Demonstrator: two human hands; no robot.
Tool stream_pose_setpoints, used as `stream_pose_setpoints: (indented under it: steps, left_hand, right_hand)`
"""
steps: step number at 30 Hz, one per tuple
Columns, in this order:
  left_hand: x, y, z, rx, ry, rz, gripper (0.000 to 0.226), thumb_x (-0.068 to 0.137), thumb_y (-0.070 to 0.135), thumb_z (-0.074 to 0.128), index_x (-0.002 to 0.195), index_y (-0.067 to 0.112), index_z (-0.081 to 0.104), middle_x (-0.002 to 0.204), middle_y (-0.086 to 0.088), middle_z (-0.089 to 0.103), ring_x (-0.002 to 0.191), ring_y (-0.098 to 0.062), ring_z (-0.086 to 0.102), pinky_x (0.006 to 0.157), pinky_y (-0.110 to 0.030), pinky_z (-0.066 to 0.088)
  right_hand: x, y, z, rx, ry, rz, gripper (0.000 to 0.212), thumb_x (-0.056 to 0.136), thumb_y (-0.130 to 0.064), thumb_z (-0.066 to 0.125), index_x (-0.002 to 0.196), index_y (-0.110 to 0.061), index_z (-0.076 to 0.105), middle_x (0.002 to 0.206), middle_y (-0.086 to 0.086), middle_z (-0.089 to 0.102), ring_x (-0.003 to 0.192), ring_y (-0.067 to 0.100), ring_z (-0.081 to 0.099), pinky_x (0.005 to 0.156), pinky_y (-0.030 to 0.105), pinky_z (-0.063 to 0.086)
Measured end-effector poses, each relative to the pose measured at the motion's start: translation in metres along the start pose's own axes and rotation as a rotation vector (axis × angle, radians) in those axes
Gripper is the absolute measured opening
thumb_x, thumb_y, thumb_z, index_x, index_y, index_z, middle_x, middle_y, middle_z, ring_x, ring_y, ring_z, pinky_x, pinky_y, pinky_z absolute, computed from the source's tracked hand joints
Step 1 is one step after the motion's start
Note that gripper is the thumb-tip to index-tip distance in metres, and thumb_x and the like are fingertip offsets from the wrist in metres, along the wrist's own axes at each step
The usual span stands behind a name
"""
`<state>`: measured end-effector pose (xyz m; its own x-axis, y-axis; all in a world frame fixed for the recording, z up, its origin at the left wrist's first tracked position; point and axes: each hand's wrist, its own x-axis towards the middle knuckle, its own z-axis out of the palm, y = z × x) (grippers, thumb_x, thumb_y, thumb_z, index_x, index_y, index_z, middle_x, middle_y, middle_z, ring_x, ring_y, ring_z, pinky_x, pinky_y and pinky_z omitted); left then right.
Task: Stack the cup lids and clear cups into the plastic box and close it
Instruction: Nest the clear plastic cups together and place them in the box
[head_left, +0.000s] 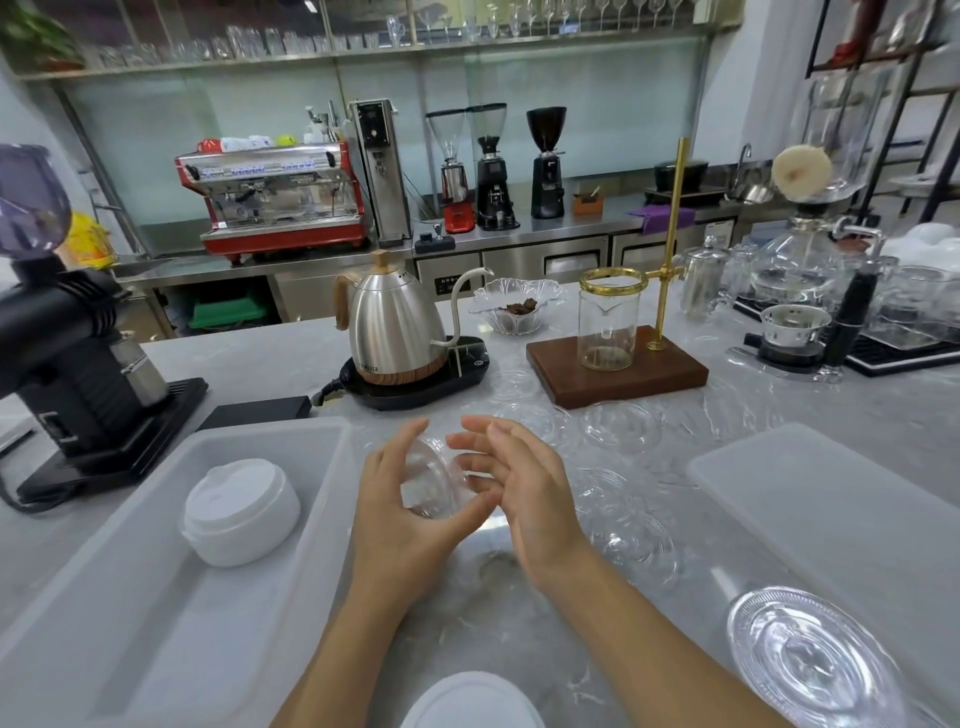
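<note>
White lid (470, 701) nearest on marble counter (519, 613), espresso machine (275, 197) behind.

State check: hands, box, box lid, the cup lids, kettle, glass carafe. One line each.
left hand: grips clear lids
right hand: open, fingers at the clear lids
clear lids: held, off the counter
plastic box: open
white lids: stacked in the box
box lid: off, flat on counter
loose clear lids: scattered on counter
kettle: on its base
glass carafe: upright, near empty

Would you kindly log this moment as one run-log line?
left hand: holds clear lids | right hand: open, beside them | plastic box: open, white lids inside | box lid: on counter
</note>
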<state>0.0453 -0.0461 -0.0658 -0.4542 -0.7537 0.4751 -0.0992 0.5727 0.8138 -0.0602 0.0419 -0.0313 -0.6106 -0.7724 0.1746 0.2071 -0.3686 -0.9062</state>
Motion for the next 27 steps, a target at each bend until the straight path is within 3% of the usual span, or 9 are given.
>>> stream_pose_setpoints:
  steps: [6,9,11,14,16,18,22,24,27]
  left_hand:
    - [0.001,0.002,0.001,-0.12,0.018,-0.09,0.092,0.055,0.066,0.081,0.139,0.041,0.052,0.131,0.016,0.058,0.117,-0.009,0.064,0.081,-0.017,0.052]
    - [0.001,0.003,0.001,-0.198,0.025,-0.157,0.095,0.055,0.067,0.078,0.141,0.037,0.053,0.136,0.011,0.06,0.118,-0.015,0.065,0.081,-0.02,0.053]
    - [0.002,0.004,0.001,-0.274,0.027,-0.195,0.096,0.055,0.066,0.078,0.142,0.035,0.054,0.136,0.005,0.061,0.118,-0.02,0.066,0.073,-0.02,0.057]
    - [0.002,0.006,0.0,-0.381,0.033,-0.247,0.1,0.057,0.064,0.078,0.148,0.032,0.05,0.14,-0.004,0.06,0.121,-0.026,0.064,0.057,-0.016,0.058]
    - [0.003,0.006,0.001,-0.423,0.028,-0.283,0.101,0.059,0.065,0.077,0.15,0.034,0.047,0.142,-0.006,0.057,0.12,-0.026,0.065,0.059,-0.029,0.064]
    - [0.003,0.004,0.0,-0.448,0.026,-0.316,0.1,0.06,0.065,0.078,0.151,0.036,0.046,0.141,-0.006,0.057,0.114,-0.026,0.068,0.06,-0.043,0.066]
    - [0.004,-0.001,-0.001,-0.468,0.0,-0.34,0.093,0.063,0.065,0.076,0.146,0.03,0.051,0.126,-0.014,0.065,0.084,-0.025,0.078,0.055,-0.041,0.063]
    - [0.004,-0.001,-0.002,-0.473,-0.015,-0.347,0.083,0.065,0.064,0.075,0.135,0.024,0.058,0.116,-0.018,0.068,0.073,-0.027,0.078,0.053,-0.04,0.062]
    - [0.004,0.003,-0.001,-0.493,-0.026,-0.361,0.057,0.063,0.063,0.075,0.11,0.031,0.069,0.101,-0.018,0.07,0.067,-0.028,0.077,0.052,-0.04,0.062]
  right_hand:
    - [-0.004,-0.002,0.003,-0.099,0.006,-0.008,0.02,0.09,-0.019,0.059,0.105,-0.013,0.071,0.1,0.01,0.077,0.093,0.02,0.073,0.084,0.031,0.059]
    - [-0.003,-0.005,-0.003,-0.587,0.142,-0.159,0.018,0.091,-0.013,0.063,0.105,-0.021,0.07,0.108,-0.003,0.072,0.103,0.013,0.066,0.097,0.032,0.052]
    - [-0.001,-0.009,-0.015,-1.047,0.212,-0.252,0.033,0.089,-0.019,0.063,0.122,-0.021,0.063,0.128,-0.003,0.061,0.122,0.014,0.054,0.108,0.033,0.041]
    - [0.001,-0.015,-0.032,-1.552,0.233,0.044,0.066,0.091,-0.04,0.054,0.15,-0.023,0.03,0.162,0.012,0.021,0.151,0.037,0.012,0.12,0.054,0.013]
    - [0.002,-0.019,-0.04,-1.699,0.213,0.293,0.079,0.09,-0.05,0.048,0.156,-0.023,0.012,0.165,0.02,0.001,0.149,0.048,-0.007,0.114,0.067,0.006]
    - [0.002,-0.022,-0.045,-1.719,0.192,0.45,0.081,0.089,-0.054,0.045,0.156,-0.022,0.011,0.163,0.024,0.006,0.147,0.051,0.001,0.111,0.07,0.014]
    - [0.0,-0.026,-0.045,-1.736,0.183,0.427,0.056,0.089,-0.048,0.047,0.137,-0.019,0.042,0.139,0.012,0.045,0.126,0.035,0.043,0.098,0.052,0.036]
    - [-0.001,-0.026,-0.043,-1.701,0.202,0.354,0.05,0.09,-0.046,0.053,0.131,-0.019,0.045,0.134,0.01,0.048,0.123,0.031,0.043,0.096,0.046,0.039]
    - [-0.001,-0.027,-0.043,-1.577,0.238,0.214,0.052,0.089,-0.034,0.066,0.133,-0.019,0.043,0.132,0.009,0.047,0.125,0.028,0.04,0.096,0.036,0.042]
